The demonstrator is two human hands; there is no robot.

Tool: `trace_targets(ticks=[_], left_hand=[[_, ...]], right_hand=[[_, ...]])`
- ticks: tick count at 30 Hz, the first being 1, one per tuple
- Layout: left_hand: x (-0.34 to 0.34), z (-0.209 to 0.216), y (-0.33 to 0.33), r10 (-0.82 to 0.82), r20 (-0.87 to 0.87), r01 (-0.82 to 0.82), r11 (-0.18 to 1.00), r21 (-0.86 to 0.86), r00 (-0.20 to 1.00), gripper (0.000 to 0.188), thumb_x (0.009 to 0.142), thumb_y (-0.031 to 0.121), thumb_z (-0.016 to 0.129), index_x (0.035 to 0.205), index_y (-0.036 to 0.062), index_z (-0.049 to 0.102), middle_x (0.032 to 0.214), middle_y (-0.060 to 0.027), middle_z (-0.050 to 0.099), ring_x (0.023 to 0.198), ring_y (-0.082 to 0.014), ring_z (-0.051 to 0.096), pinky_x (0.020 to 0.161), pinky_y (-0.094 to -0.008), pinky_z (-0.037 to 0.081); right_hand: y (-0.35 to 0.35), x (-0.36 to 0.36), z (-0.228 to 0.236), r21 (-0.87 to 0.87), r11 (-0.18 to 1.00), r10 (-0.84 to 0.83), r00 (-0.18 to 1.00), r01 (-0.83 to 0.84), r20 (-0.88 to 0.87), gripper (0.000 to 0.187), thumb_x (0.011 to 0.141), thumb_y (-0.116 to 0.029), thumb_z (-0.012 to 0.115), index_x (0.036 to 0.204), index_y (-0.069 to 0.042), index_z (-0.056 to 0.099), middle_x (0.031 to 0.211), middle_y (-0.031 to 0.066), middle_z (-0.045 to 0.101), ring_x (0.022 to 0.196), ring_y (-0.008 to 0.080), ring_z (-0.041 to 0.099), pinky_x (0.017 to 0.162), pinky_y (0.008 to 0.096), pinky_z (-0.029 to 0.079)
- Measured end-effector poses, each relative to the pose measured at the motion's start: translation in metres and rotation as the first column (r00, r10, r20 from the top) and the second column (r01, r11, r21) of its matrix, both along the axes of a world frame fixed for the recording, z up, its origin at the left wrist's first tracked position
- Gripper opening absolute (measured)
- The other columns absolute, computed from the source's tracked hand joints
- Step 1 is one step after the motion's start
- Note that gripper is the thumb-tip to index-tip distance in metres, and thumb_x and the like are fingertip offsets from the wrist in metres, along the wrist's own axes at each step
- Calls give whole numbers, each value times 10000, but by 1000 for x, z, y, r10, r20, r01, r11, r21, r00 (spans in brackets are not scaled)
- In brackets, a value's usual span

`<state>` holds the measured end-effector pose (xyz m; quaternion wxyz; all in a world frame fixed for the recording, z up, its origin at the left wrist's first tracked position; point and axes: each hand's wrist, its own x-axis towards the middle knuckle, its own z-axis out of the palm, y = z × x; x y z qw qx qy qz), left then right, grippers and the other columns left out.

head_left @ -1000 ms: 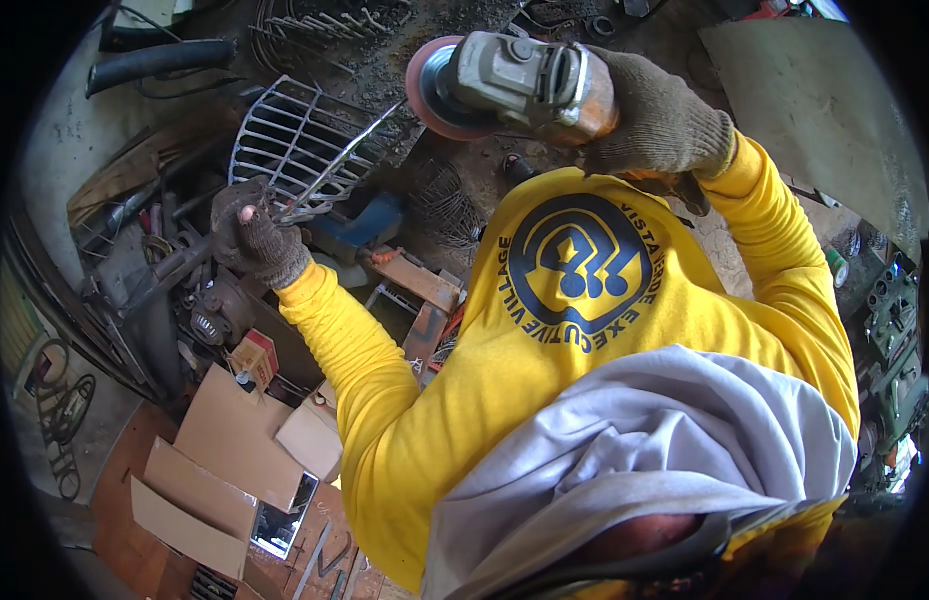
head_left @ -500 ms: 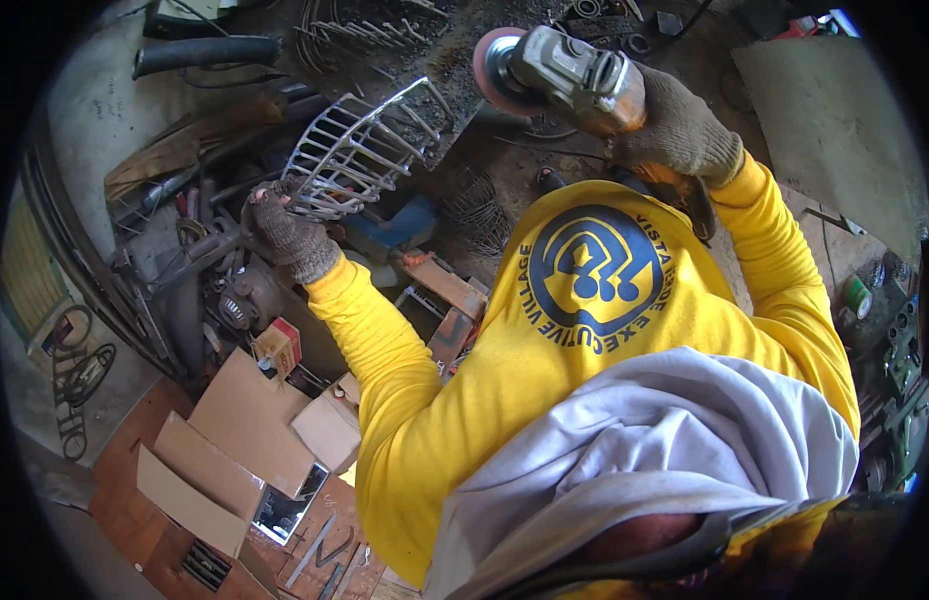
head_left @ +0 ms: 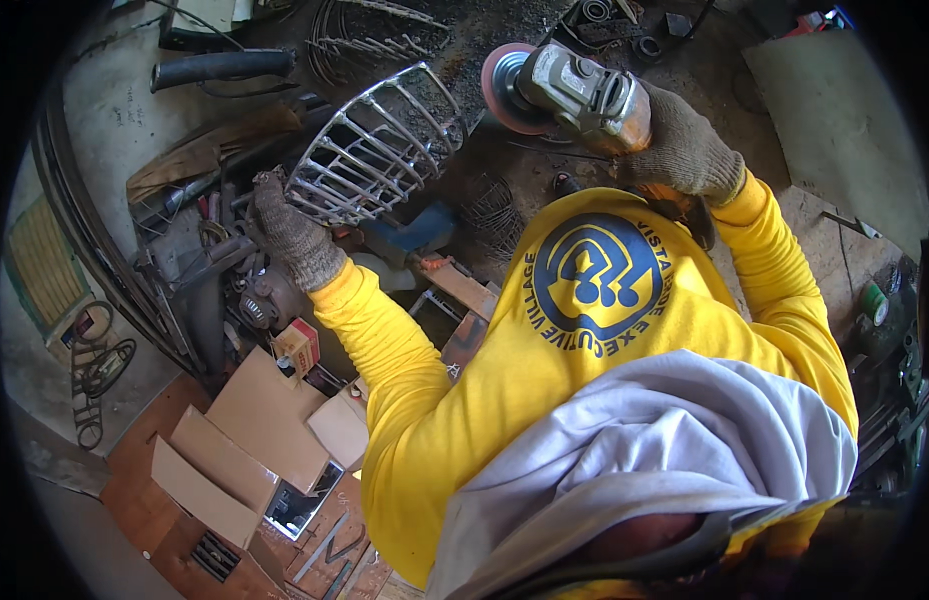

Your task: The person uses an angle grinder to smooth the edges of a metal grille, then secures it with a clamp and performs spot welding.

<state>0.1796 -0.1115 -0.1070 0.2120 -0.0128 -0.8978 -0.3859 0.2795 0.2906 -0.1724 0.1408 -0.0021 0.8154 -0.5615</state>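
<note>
A knitted grey-brown glove covers my left hand (head_left: 293, 232), which is closed on the left end of a shiny metal rod rack (head_left: 377, 150). The rack has a curved frame with several crossbars and is held up, tilted. My right hand (head_left: 690, 148), gloved the same way, is wrapped round the body of an angle grinder (head_left: 590, 95). A reddish disc (head_left: 512, 90) sits at the grinder's head, to the right of the rack and apart from it. The fingers of the right hand are partly hidden behind the grinder.
Below my left arm stand open cardboard boxes (head_left: 270, 405) on a brown wooden surface. A dark pipe (head_left: 225, 68) lies at the far left, with bent metal rods (head_left: 370, 35) beside it. A grey sheet (head_left: 845, 120) is at the right. A blue object (head_left: 420, 228) sits below the rack.
The rack has turned in my left hand and shows more of its open face. The grinder has shifted slightly to the right and down. The whole view has moved a little.
</note>
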Motion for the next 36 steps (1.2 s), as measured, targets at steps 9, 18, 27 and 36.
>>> trace_targets(ticks=[9, 18, 27, 36], left_hand=[[6, 9, 11, 131, 200, -212, 858, 468, 971, 189, 847, 234, 562, 923, 62, 580, 871, -67, 580, 795, -173, 561, 747, -329, 475], [4, -9, -28, 33, -13, -31, 991, 127, 999, 343, 858, 305, 565, 1058, 27, 581, 962, -105, 613, 898, -226, 598, 818, -387, 492], [16, -18, -17, 125, 206, -240, 573, 784, 971, 379, 914, 307, 406, 797, 14, 616, 778, -107, 629, 757, -239, 627, 721, -370, 516], [31, -37, -59, 11, 205, -169, 612, 773, 979, 351, 916, 276, 400, 753, 30, 590, 761, -85, 615, 698, -209, 590, 682, -353, 493]], right_hand=[[-13, -8, 4, -92, 995, 43, 997, -49, -63, 720, 610, -294, 833, 1217, -34, 546, 1137, 172, 631, 1057, 334, 610, 923, 375, 475], [-19, -33, 6, -31, 989, 139, 979, -145, -149, 734, 581, -288, 836, 1206, -26, 556, 1111, 178, 640, 1019, 335, 624, 902, 371, 487], [-28, -53, 23, -225, 917, 336, 942, -328, -3, 889, 493, -233, 858, 1273, -11, 493, 1180, 144, 602, 1084, 258, 588, 958, 380, 448], [-32, -55, 33, -192, 909, 355, 928, -370, -108, 847, 519, -261, 813, 1277, -37, 510, 1151, 158, 626, 1039, 291, 619, 937, 382, 476]])
